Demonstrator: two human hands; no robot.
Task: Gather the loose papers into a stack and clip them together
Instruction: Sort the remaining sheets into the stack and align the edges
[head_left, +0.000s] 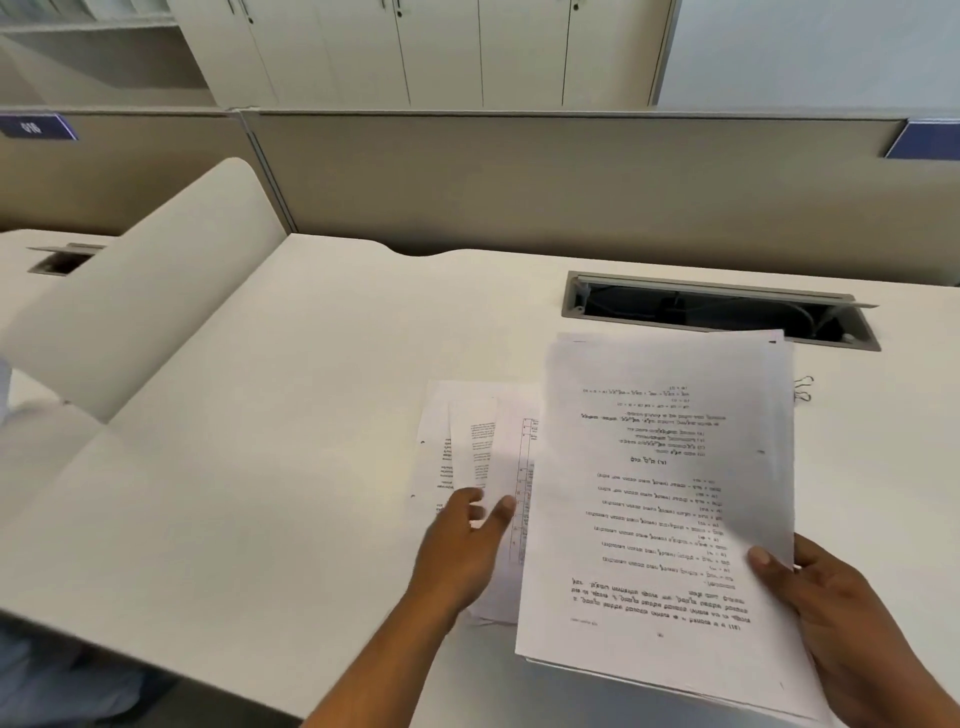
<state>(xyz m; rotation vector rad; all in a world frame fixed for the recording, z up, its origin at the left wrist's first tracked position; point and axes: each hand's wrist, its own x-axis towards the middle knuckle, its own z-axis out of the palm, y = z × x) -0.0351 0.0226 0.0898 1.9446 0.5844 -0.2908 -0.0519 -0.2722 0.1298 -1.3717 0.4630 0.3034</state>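
On the worktop (260, 467), just left of the stack (665, 493), the loose sheets (467, 441) lie fanned, their long edges running away from you. Your left hand (467, 540) is nearer: its fingers (503, 506) rest almost straight on the sheets' near end, gripping nothing. Your right hand (831, 597) pinches the stack's near right edge, thumb on top. Clips (802, 388) lie just past its far right side.
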